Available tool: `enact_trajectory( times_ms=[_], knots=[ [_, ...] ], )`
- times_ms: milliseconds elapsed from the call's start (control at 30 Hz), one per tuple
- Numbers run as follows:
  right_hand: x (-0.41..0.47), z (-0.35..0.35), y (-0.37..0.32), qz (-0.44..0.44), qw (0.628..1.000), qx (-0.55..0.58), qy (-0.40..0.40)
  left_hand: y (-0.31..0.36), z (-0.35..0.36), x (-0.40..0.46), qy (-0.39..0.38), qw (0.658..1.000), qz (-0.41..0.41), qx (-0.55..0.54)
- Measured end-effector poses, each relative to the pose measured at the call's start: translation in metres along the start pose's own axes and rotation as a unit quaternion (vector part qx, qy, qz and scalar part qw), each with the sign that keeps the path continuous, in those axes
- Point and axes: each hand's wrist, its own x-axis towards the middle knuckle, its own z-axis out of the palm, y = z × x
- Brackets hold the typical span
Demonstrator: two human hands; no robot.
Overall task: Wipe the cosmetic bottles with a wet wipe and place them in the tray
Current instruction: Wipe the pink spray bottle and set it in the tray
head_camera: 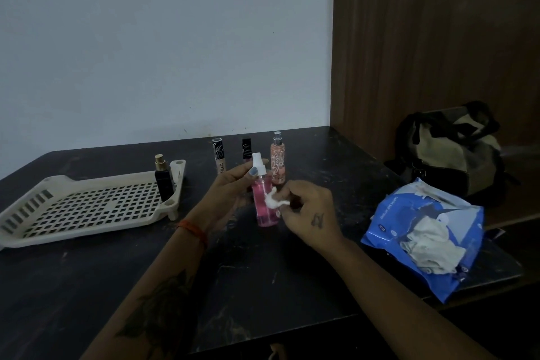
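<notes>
head view: my left hand [233,181] grips the pink spray bottle [264,205] up by its white nozzle, fingers curled round the neck, which leaves the whole body bare for wiping. my right hand [309,213] pinches a bunched white wet wipe [274,202] between fingertips and thumb and presses it against the bottle's side, about halfway up. the bottle sits upright over the middle of the table [263,272], and i cannot tell whether its base touches the surface or hangs just above it.

the tray [73,210] lies near the left edge, within easy reach of the holding hand, and one black bottle with a gold cap [163,180] already stands in its far right corner, so i judge that one done. three more wait toward the back edge, behind my hands: a beige tube [219,156], a dark-capped tube [247,149] partly hidden by the nozzle, and a peach spray bottle [277,159]. the blue wipe pack [423,237] rests at the right edge, open, wipes spilling out on the wiping hand's side. a bag [450,152] sits beyond the table.
</notes>
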Motion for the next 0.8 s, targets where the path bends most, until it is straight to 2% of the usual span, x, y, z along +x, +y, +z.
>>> enact_trajectory(
  times_ms=[67, 200, 367, 500, 667, 800],
  knots=[
    [-0.001, -0.003, 0.0, 0.005, 1.0, 0.009, -0.001, 0.0, 0.0, 0.0, 0.0, 1.0, -0.004, 0.002],
    [0.006, 0.001, -0.004, -0.037, 0.993, -0.013, 0.11, 0.0, -0.001, 0.0, -0.008, 1.0, -0.003, -0.002],
    [0.001, 0.003, -0.004, -0.078, 0.997, -0.017, 0.008, 0.0, -0.001, 0.0, -0.016, 1.0, -0.003, -0.008],
    [-0.004, -0.002, -0.003, -0.071, 0.993, -0.048, -0.078, -0.001, -0.002, 0.0, -0.008, 1.0, 0.001, -0.01],
    [-0.003, 0.0, -0.009, -0.126, 0.991, -0.051, 0.01, 0.0, -0.001, 0.0, -0.011, 1.0, 0.004, -0.007],
    [-0.006, 0.003, -0.011, -0.142, 0.985, -0.063, -0.069, 0.002, 0.0, 0.0, -0.021, 0.999, 0.012, -0.026]
  ],
)
